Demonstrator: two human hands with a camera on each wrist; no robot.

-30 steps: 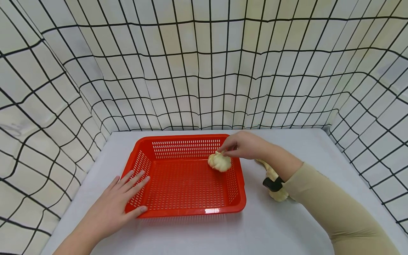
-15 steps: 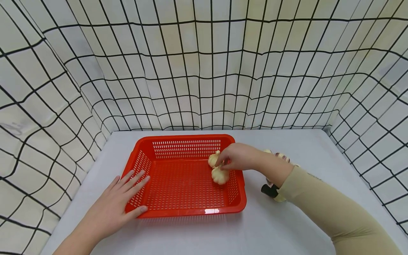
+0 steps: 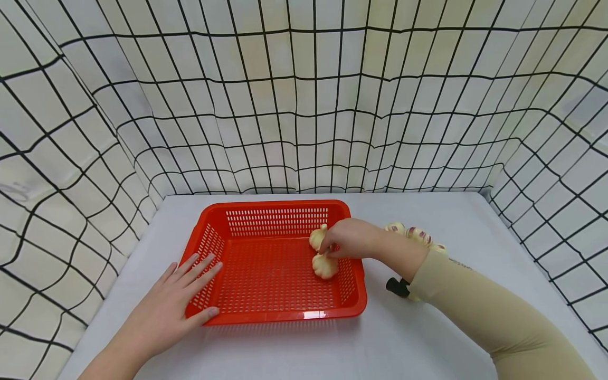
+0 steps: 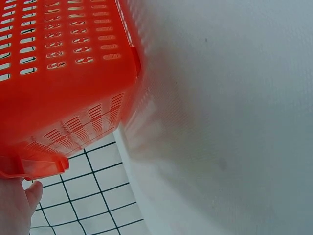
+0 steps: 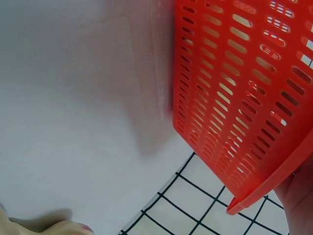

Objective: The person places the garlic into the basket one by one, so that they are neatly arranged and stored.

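Right hand [image 3: 353, 238]: Reached over the right wall of the red basket [image 3: 275, 318]; seemed to pinch the near garlic bulb [image 3: 325, 268] by its neck, though with fingertips too hidden for certainty.
Near garlic bulb: Sat inside the basket, toward its right end.
Far garlic bulb [image 3: 316, 240]: Lay just behind, also inside, neck up.
Left hand [image 3: 178, 306]: Rested spread over the left rim, fingers straight, gripping nothing.
Loose garlic [image 3: 418, 236]: Lay on the white table [image 3: 266, 353], right of the basket, beyond the beige sleeve [image 3: 465, 301].
Knock risk: Left little room between both bulbs; with a careless twist, could roll one into the other.
Sweep risk: Ran sleeve close to loose garlic; on a low pull-back, could drag it.
Slide risk: Braced only by a flat palm; if bumped at the right wall, could skid.
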